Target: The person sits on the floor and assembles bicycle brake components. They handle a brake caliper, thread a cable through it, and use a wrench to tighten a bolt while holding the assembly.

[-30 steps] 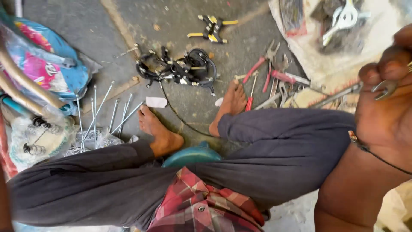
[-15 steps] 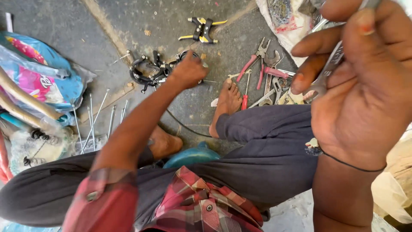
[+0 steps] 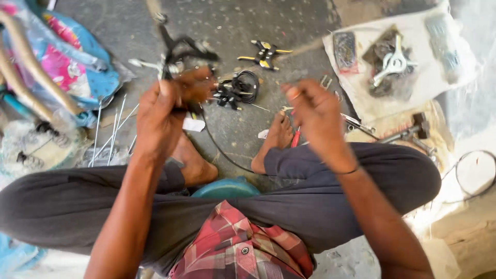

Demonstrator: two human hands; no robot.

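A black brake assembly (image 3: 183, 54) with metal arms and a dark cable trailing from it hangs in the air above the concrete floor (image 3: 227, 129), gripped by the left hand (image 3: 165, 111). That hand is closed around the lower part of the piece, fingers curled tight; the view is blurred, so the exact hold cannot be made out. The cable (image 3: 217, 147) runs down from it, curving across the floor between the person's bare feet. The right hand (image 3: 312, 116) is raised beside it, well apart, with fingers loosely bent; whether it pinches anything small I cannot tell.

Just beyond the hands, a coil of black cable and parts (image 3: 240, 88) lies on the floor, and farther off a black and yellow tool (image 3: 265, 52). Red-handled pliers (image 3: 295, 137) lie next to the right foot (image 3: 277, 139). To the right, a white cloth (image 3: 413, 82) carries a pale metal part and dark pieces, with a hammer (image 3: 411, 132) near its lower edge. To the left, thin metal spokes (image 3: 111, 134) lie beside a bright blue and pink bag (image 3: 67, 67).
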